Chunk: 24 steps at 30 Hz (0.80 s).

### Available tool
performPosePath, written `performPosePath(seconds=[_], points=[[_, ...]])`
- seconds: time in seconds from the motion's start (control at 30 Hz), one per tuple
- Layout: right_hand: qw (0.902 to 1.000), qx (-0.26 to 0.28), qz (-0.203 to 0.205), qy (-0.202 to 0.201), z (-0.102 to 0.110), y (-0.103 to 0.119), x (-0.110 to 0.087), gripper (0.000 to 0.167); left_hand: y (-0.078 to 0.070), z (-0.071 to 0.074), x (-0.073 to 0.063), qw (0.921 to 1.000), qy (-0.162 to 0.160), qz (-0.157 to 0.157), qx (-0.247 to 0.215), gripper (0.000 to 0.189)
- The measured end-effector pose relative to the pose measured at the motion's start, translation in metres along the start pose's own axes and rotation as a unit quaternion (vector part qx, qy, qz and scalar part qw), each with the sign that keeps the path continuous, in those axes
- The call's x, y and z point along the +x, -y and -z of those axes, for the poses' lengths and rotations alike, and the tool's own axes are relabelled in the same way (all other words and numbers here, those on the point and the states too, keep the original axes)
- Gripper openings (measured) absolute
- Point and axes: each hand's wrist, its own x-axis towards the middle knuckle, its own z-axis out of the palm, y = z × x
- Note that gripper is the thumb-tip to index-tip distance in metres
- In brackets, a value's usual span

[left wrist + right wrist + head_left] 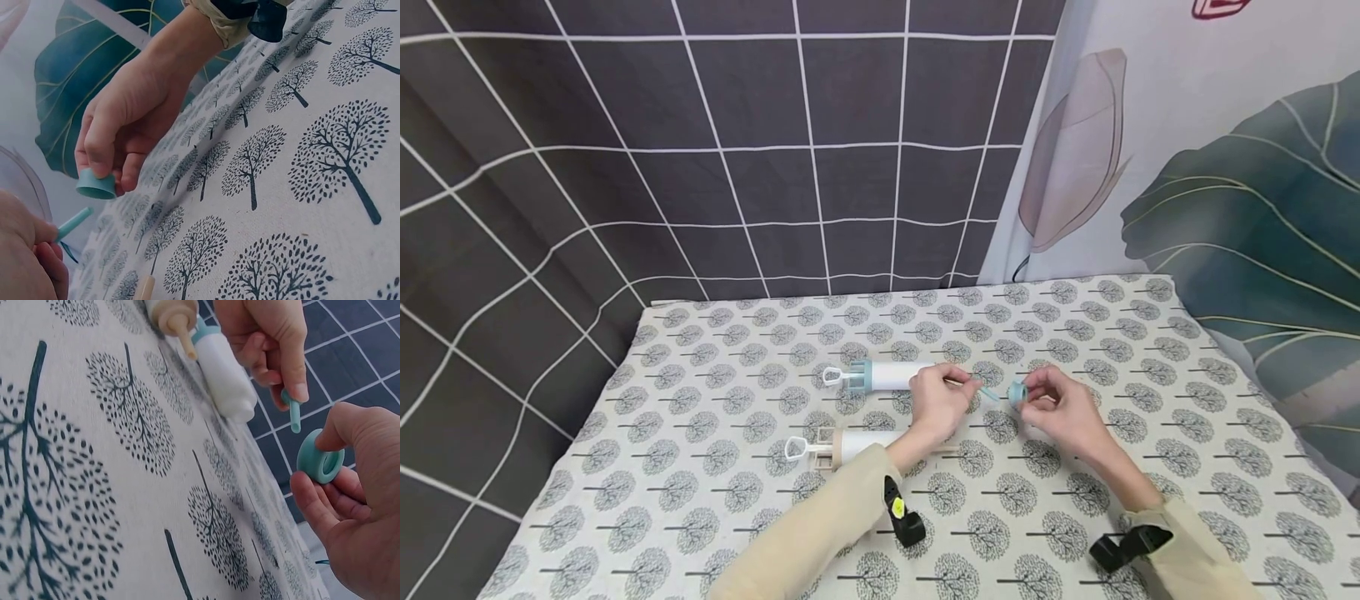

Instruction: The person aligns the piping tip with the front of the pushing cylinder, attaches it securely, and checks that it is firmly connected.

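Head view: the left hand (936,406) pinches one teal nozzle (989,393), the right hand (1066,410) one teal ring (1017,393). The cloth (1075,529) bears one teal-collared tube (891,376), its end behind the left hand, and one beige-collared tube (857,444), partly behind a sleeve (805,533). A red mark (1220,7) is cut off. Left wrist view: left hand cropped. Right wrist view: nozzle and ring held apart.

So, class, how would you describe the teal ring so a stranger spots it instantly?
Find the tree-print tablecloth, then the right hand over it. That hand pinches the teal ring, wide and round with a hole, unlike the slim teal stem in the left hand.
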Motion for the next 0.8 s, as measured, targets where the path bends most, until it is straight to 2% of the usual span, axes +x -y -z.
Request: performPosePath(seconds=[0.33,0.6,0.8], points=[[0.9986,0.050,-0.009,0.014,-0.005,0.007,-0.003,0.036,-0.002,0.010,-0.004,0.9999,0.009,0.006,-0.012,0.010],[0.9989,0.046,-0.001,0.012,-0.008,0.012,-0.005,0.037,-0.005,0.014,-0.009,0.9997,0.010,0.007,-0.020,0.010],[0.9979,0.060,-0.017,0.017,-0.010,0.017,-0.009,0.038,-0.003,0.016,-0.012,0.9995,0.008,-0.001,-0.031,0.011]])
